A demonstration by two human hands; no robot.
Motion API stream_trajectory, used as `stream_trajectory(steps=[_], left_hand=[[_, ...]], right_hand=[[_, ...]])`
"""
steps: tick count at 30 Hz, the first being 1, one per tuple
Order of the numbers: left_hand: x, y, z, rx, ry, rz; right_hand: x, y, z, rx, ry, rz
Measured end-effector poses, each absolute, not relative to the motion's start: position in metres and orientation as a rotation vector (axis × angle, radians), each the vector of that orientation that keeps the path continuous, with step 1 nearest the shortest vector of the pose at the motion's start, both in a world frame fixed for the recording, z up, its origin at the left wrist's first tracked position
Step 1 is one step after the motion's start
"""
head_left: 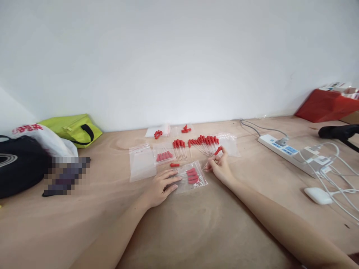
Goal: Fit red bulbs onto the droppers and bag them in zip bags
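Observation:
My left hand (160, 185) lies flat on the wooden table (196, 231), its fingers pressing the edge of a clear zip bag (190, 176) that holds a few red-capped droppers. My right hand (220, 164) pinches one red-bulbed dropper (218, 151) just right of that bag. Behind it lies a row of several red-bulbed droppers (200, 144). A single red cap (174, 164) rests near my left fingertips. An empty clear bag (142, 162) and a filled bag (164, 155) sit to the left.
More small bags (169, 130) lie by the wall. A green bag (73, 129), a white plastic bag (42, 138) and a black bag (19, 164) sit at left. A white power strip (283, 148), cables, a white adapter (318, 195) and a red box (327, 104) are at right.

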State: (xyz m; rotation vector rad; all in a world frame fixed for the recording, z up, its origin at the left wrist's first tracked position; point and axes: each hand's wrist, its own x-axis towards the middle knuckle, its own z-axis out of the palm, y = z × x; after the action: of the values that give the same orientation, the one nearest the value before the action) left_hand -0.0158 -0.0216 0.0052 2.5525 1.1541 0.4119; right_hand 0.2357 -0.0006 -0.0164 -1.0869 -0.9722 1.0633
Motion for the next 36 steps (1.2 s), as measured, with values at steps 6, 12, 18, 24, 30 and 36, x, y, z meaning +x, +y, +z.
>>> stream_trajectory(steps=[6,12,18,24,30,36], left_hand=[[-0.015,-0.022,0.005,2.573,1.156,0.387],[-0.016,-0.022,0.005,2.586,1.145,0.392],[-0.016,-0.022,0.005,2.591,1.137,0.381],[-0.017,-0.021,0.004,2.576,1.128,0.357],[-0.016,-0.022,0.007,2.583,1.119,0.361],[-0.015,-0.022,0.008,2.588,1.118,0.354]], right_hand=[[0.231,0.004,-0.021,-1.058,-0.896,0.999],[0.229,0.003,-0.020,-1.005,-0.813,1.093],[0.227,0.002,-0.019,-1.045,-0.917,1.208],[0.228,-0.001,-0.021,-1.107,-1.194,1.214],[0.229,0.003,-0.029,-1.196,-1.502,0.918],[0.229,0.000,-0.030,-1.186,-1.456,1.129]])
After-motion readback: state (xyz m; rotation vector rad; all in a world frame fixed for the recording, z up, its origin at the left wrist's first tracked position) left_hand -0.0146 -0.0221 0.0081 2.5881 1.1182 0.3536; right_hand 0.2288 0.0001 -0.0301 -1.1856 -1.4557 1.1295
